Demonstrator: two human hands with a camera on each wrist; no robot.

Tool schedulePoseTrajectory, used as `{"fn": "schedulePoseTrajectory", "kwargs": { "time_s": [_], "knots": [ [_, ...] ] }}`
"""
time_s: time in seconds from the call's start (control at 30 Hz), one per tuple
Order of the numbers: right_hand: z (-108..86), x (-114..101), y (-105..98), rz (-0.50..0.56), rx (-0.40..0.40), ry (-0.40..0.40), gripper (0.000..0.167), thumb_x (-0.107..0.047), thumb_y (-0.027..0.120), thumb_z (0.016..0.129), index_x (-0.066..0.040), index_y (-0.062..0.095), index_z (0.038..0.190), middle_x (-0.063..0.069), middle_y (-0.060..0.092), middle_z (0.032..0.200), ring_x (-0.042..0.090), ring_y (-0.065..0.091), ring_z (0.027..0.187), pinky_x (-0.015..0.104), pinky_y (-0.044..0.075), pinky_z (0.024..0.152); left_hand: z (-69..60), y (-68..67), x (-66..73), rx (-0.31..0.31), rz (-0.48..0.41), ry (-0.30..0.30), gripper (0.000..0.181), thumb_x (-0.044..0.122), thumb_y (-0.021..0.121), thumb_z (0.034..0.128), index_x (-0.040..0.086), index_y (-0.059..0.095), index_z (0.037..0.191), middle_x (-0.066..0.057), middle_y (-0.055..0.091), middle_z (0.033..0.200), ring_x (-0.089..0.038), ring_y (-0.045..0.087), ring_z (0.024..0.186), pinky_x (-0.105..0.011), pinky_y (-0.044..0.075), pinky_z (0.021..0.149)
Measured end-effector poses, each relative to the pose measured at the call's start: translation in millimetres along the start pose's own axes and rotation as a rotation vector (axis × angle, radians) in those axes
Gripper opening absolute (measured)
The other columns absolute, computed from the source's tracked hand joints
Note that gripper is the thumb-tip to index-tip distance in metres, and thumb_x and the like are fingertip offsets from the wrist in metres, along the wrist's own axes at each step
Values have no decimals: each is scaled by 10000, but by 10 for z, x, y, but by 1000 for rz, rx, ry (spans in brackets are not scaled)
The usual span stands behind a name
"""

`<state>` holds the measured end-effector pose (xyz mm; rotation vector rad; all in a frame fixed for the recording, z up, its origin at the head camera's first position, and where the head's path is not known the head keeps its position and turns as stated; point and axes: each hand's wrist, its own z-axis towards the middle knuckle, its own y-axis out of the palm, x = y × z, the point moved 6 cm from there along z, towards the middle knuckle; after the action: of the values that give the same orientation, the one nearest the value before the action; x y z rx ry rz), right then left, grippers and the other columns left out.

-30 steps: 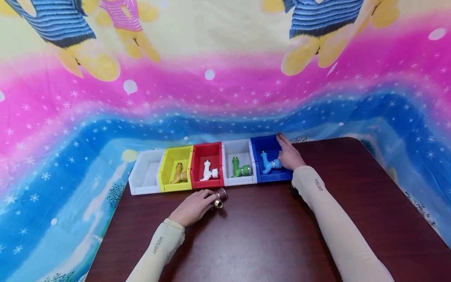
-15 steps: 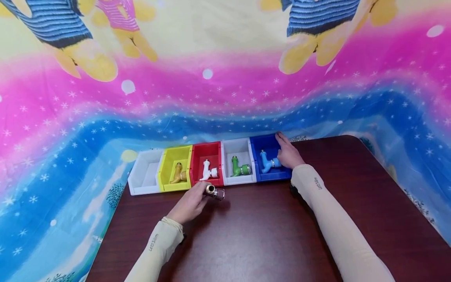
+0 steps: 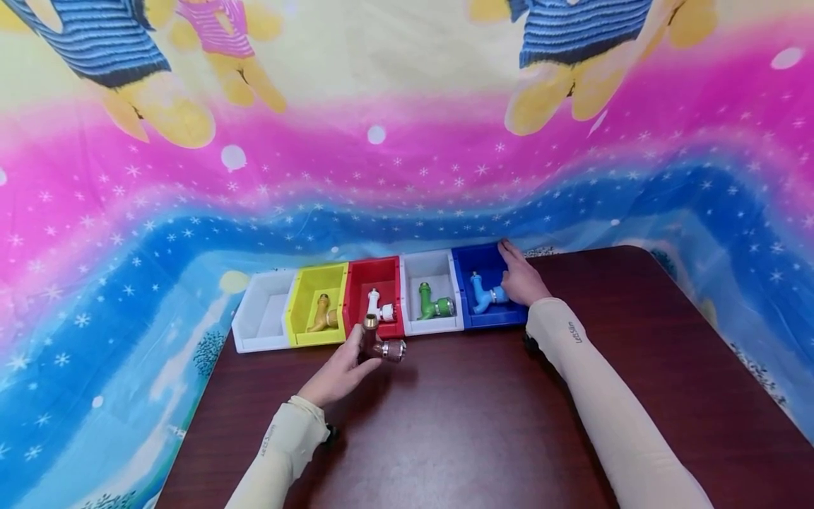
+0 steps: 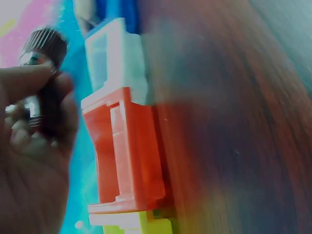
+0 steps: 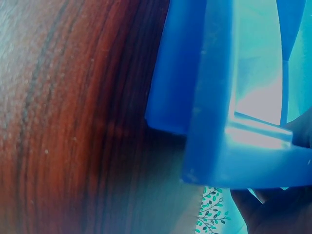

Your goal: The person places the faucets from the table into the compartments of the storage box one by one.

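Observation:
My left hand [image 3: 337,371] holds a dark brown faucet [image 3: 374,343] above the table, just in front of the red bin [image 3: 356,272]. Its brass threaded end points up and its ribbed knob points right. The left wrist view shows fingers and thumb wrapped round the faucet [image 4: 48,46]. At the right end of the row, my right hand [image 3: 523,279] grips the side wall of the blue bin [image 3: 480,258]; the right wrist view shows dark parts of the hand on both sides of the bin wall [image 5: 209,146]. A light blue faucet [image 3: 486,295] lies in that bin.
A yellow faucet [image 3: 323,314] lies in the yellow bin [image 3: 305,283], a white faucet [image 3: 380,307] in the red bin, and a green faucet [image 3: 435,305] in a white bin [image 3: 422,265]. Another white bin [image 3: 263,304] ends the row on the left. A patterned cloth [image 3: 407,184] hangs behind the table [image 3: 470,424].
My left hand has lifted the brown faucet off the table and turned it, so its brass end swings from facing me to pointing up. The right hand stays at the blue bin.

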<state>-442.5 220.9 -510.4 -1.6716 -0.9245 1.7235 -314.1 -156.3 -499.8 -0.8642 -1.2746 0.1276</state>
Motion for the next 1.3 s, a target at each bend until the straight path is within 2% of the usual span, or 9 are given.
{"fn": "schedulePoseTrajectory", "kwargs": {
  "time_s": [0.13,0.3,0.43,0.5,0.6,0.8,0.97,1.17,1.3],
  "knots": [
    [4,7,6,2,0,0,671,-45,363,1073,-115,85,1680,38,-41,1764,419,188,1572,534,432,964,-25,24,18,-66,-48,16,619,139,702,990,57,346,1491,-96,587,1332,-248,609,1256,-501,469,1124],
    [13,13,6,5,2,-2,675,-45,367,1071,-117,85,1680,40,-36,1764,423,202,1566,535,432,952,-37,15,-14,-27,-66,4,631,130,664,1014,70,313,1535,-138,548,1417,-271,586,1287,-524,435,1153],
    [20,20,11,4,2,-4,675,-48,369,1072,-120,84,1680,40,-36,1764,423,195,1568,555,432,999,-44,-37,-68,35,-117,-57,922,199,636,1033,216,-19,1681,-77,167,1725,-283,266,1557,-561,254,1255],
    [21,23,10,6,4,-7,678,-47,371,1071,-122,85,1680,36,-35,1764,422,193,1569,555,432,1005,-42,-71,-84,76,-149,-74,1021,202,635,1027,337,-163,1650,2,-51,1755,-264,33,1615,-579,184,1269],
    [24,27,9,10,9,-11,681,-43,373,1067,-126,88,1681,30,-34,1764,426,209,1563,536,437,955,-35,-130,-81,150,-166,-60,1101,151,640,1006,437,-243,1598,16,-156,1744,-283,-56,1617,-623,163,1261],
    [28,38,8,9,12,-16,685,-44,375,1067,-131,84,1681,32,-32,1764,418,182,1574,534,427,956,-48,-211,-74,271,-70,-52,1116,72,629,977,458,-208,1606,-62,7,1755,-338,133,1600,-623,233,1243],
    [25,47,16,7,11,-15,687,-45,373,1066,-132,80,1681,34,-32,1764,414,156,1582,544,419,982,-58,-249,-48,335,32,-33,1024,46,623,966,459,-16,1652,-125,244,1714,-352,325,1538,-596,312,1220],
    [16,29,12,13,8,-11,686,-44,365,1066,-135,76,1682,25,-42,1764,419,187,1572,524,426,933,-16,-268,-16,339,75,32,602,33,590,990,330,488,1503,-54,569,1490,-283,556,1328,-564,432,1152],
    [-1,13,-2,13,13,-12,686,-42,369,1064,-133,84,1682,30,-29,1765,421,192,1571,529,427,948,-2,-289,-19,364,87,37,404,48,615,996,204,561,1365,-71,604,1355,-258,561,1246,-548,452,1130]
  ]
}}
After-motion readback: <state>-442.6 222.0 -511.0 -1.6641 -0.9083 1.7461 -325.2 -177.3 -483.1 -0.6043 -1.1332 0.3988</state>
